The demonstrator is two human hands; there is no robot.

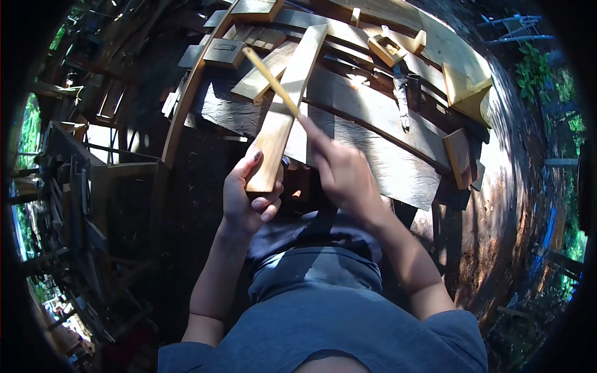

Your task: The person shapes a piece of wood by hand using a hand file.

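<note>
My left hand point(252, 189) is wrapped round the near end of a long, flat wooden board point(277, 130), which slants up and away over the workbench. A thin yellowish stick point(270, 79) lies across the board's upper face, its far tip past the left edge. My right hand point(342, 168) holds the near end of this stick, with the index finger stretched along it and the other fingers curled in. Whether the stick touches the board cannot be made out.
Beyond my hands is a workbench point(398, 174) with planks and a wooden block point(224, 53). A hollowed wooden piece point(387, 50), a dark-bladed tool point(401, 99) and an angled wooden piece point(467, 99) lie farther back. Stacked timber point(81, 168) stands at left.
</note>
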